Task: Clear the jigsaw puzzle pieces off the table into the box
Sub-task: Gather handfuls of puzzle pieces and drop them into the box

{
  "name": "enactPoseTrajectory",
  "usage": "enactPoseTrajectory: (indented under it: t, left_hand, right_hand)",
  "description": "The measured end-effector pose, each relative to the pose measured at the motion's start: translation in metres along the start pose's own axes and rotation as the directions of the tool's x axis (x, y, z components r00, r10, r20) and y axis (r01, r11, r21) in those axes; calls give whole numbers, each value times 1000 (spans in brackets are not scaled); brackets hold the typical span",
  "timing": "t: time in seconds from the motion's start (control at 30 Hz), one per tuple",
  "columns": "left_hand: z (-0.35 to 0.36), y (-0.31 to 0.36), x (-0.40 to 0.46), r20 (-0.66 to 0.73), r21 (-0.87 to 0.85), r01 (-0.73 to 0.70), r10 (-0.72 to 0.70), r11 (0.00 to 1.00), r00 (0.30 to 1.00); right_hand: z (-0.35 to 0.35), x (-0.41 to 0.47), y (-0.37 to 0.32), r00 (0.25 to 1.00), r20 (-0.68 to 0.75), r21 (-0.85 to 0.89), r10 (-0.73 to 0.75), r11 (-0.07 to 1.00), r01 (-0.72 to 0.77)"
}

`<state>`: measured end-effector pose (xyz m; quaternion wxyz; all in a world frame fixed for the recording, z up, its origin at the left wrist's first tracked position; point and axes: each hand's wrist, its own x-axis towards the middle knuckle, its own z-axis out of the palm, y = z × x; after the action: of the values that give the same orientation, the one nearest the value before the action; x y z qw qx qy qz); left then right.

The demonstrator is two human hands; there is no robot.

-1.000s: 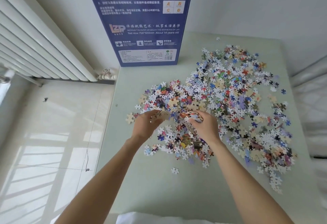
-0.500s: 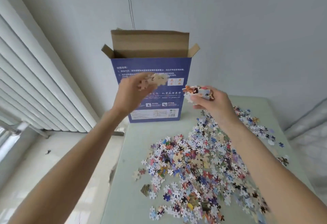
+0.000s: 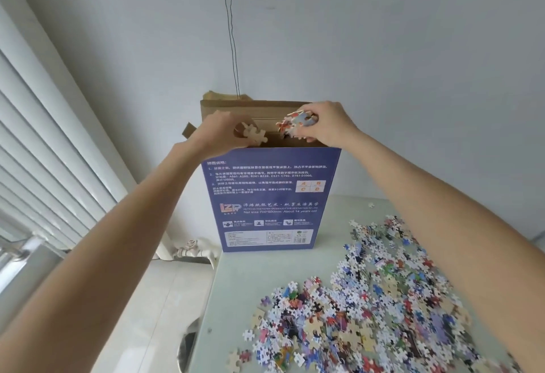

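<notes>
Holding both loads over the open top of the tall blue printed cardboard box (image 3: pixel 269 195), the person is at the release step. The left hand (image 3: pixel 219 134) has its grip closed round a small cluster of pale, back-side-up jigsaw pieces (image 3: pixel 253 134), just above the near rim at the left of the opening. The right hand (image 3: pixel 326 123) has its grip pinched on a larger clump of colourful interlocked jigsaw pieces (image 3: pixel 296 125), over the right part of the opening.

Judgement on method: the opening is narrow from near to far, so each hand should be well inside the rim line before the fingers loosen. The left load sits close to the near wall; a release there could send pieces down the outside face. The box stands tall on a narrow base, so pressing on the rim or the brown raised back flap (image 3: pixel 259 107) risks tipping it. Releasing one hand at a time would be prudent.

Containers: the box stands upright at the far left of the pale green bench (image 3: pixel 233 278). Its interior is not visible; contents cannot be confirmed.

The bulk of the task remains: a wide spread of loose multicoloured puzzle pieces (image 3: pixel 368 307) covers the near and right part of the bench.
</notes>
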<state>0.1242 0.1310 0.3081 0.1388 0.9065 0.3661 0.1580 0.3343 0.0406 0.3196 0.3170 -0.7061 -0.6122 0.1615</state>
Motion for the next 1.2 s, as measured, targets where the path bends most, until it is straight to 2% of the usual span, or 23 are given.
enactPoseTrajectory:
  t: [0.13,0.27,0.53,0.63,0.73,0.9,1.0,1.1,1.13,1.2]
  left_hand:
    - [-3,-12,-3,-37,-73,-15,13,997,999]
    - [10,-16,-15,-115,-82,-46,37,996,993]
    - [29,-14,-34,-269,-54,-84,66,995,961]
    - [30,-13,-33,-288,-55,-88,69,995,955]
    - [30,-13,-32,-295,-45,-78,61,996,954]
    - [32,-10,-30,-291,-110,-94,58,990,955]
    - [34,-5,-30,-335,-123,-135,87,983,938]
    - [40,6,-45,-510,-49,-192,141,980,849]
    - [43,11,-52,-571,-58,-208,138,976,809]
    - [61,19,-79,-611,-109,-235,121,966,783]
  right_hand:
    - [10,12,-12,992,128,-31,-6,999,10]
    - [23,20,-17,986,159,-191,-50,978,80]
    - [30,20,-29,989,88,-259,-121,956,140]
    - [30,18,-29,987,63,-330,-147,930,160]
    - [29,19,-26,994,31,-345,-105,932,109]
    - [28,14,-23,992,52,-448,-114,885,126]
    - [26,2,-20,985,-78,-345,-156,931,120]
    - [28,-36,-10,925,-267,-222,-271,951,215]
    - [30,-52,-5,901,-303,-214,-310,944,253]
    - [45,-92,11,882,-309,-220,-356,929,297]
